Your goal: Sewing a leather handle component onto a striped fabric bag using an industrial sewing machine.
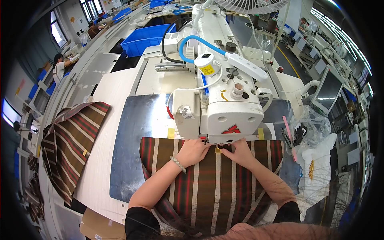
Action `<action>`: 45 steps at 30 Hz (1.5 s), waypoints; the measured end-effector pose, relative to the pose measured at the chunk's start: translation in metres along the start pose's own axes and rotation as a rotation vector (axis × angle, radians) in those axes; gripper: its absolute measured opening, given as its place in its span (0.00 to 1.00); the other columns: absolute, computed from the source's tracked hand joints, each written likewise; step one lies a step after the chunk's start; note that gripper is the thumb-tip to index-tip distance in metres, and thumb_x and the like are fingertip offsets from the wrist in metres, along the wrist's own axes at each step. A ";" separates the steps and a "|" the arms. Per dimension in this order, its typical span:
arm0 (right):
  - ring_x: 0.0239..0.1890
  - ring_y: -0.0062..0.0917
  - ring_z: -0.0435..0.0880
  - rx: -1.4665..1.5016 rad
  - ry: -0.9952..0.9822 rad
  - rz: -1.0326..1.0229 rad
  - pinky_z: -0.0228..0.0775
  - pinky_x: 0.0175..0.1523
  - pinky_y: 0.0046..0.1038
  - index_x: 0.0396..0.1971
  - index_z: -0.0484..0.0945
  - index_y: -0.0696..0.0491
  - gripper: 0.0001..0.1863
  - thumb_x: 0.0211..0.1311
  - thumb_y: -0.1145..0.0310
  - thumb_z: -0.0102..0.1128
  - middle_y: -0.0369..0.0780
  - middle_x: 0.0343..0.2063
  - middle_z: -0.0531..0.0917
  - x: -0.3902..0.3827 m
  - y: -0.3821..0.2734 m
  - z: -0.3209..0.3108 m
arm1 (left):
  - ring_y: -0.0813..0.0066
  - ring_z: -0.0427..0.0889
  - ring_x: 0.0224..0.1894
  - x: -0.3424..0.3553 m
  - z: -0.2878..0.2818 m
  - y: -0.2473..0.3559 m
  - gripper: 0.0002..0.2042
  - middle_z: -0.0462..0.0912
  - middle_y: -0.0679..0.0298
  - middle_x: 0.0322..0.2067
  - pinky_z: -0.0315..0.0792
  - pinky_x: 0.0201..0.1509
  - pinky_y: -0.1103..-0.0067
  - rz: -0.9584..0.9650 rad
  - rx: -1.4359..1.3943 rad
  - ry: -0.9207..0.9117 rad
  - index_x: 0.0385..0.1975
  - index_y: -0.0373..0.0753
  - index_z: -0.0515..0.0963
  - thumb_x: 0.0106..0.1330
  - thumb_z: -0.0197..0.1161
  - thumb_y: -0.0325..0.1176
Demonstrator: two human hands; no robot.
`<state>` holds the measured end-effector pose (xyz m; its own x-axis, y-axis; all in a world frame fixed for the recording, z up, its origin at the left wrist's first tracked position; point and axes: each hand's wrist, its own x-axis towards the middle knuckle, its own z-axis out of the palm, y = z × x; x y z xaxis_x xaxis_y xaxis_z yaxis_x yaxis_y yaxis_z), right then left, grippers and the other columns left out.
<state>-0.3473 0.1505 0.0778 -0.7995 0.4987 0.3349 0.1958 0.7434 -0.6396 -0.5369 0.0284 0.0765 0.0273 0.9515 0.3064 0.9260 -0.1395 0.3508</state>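
Brown fabric with red and cream stripes (202, 188) lies under the head of a white sewing machine (228, 116), its top edge near the needle area. My left hand (194, 151), with a bead bracelet, rests on that edge left of the presser, fingers bent together on the cloth, tips partly hidden. My right hand (239, 153) is to the right, fingers curled at the edge and thumb beside a small gold-yellow tag (218, 149) between my hands. Both hands appear closed on the fabric. The exact stitching point is hidden.
Another striped piece (72, 144) lies on the pale left table (96, 168). A blue bin (146, 39) sits behind. At right are a plastic bag (308, 124), tools (298, 140), a white cloth (320, 160) and a screen (326, 90). Co-workers (59, 68) work farther off.
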 end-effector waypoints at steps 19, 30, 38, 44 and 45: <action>0.37 0.28 0.77 -0.274 0.156 -0.237 0.62 0.41 0.32 0.27 0.83 0.48 0.07 0.45 0.65 0.68 0.33 0.30 0.81 -0.002 -0.014 -0.001 | 0.55 0.76 0.34 0.001 0.004 -0.001 0.12 0.77 0.56 0.23 0.66 0.42 0.61 0.018 0.042 0.034 0.42 0.48 0.81 0.61 0.55 0.33; 0.40 0.29 0.78 -0.130 0.094 -0.123 0.64 0.47 0.33 0.29 0.84 0.49 0.07 0.49 0.65 0.65 0.35 0.30 0.83 -0.002 -0.004 0.001 | 0.53 0.78 0.33 0.002 0.003 -0.008 0.09 0.78 0.51 0.27 0.71 0.36 0.64 -0.024 -0.132 -0.112 0.36 0.40 0.81 0.60 0.55 0.33; 0.42 0.31 0.77 0.033 -0.032 -0.041 0.64 0.51 0.34 0.31 0.85 0.46 0.12 0.47 0.74 0.57 0.34 0.34 0.82 0.000 0.002 -0.009 | 0.54 0.79 0.31 0.004 -0.001 -0.001 0.09 0.78 0.51 0.29 0.72 0.35 0.64 -0.022 -0.036 -0.063 0.36 0.41 0.82 0.60 0.55 0.33; 0.44 0.34 0.76 0.054 -0.103 -0.001 0.63 0.53 0.35 0.33 0.85 0.43 0.18 0.44 0.77 0.52 0.36 0.38 0.81 0.001 0.008 -0.012 | 0.53 0.78 0.31 0.004 0.000 -0.001 0.09 0.78 0.51 0.30 0.72 0.35 0.64 -0.010 -0.056 -0.039 0.35 0.41 0.82 0.60 0.55 0.32; 0.45 0.34 0.75 0.062 -0.109 -0.003 0.62 0.53 0.35 0.33 0.85 0.43 0.18 0.44 0.77 0.52 0.36 0.39 0.80 0.002 0.007 -0.012 | 0.53 0.78 0.31 0.003 -0.001 -0.001 0.09 0.78 0.51 0.31 0.71 0.36 0.64 -0.026 -0.057 -0.052 0.35 0.41 0.82 0.60 0.55 0.32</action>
<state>-0.3405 0.1623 0.0821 -0.8577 0.4427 0.2614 0.1607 0.7138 -0.6817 -0.5378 0.0315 0.0781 0.0246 0.9679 0.2502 0.9039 -0.1285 0.4081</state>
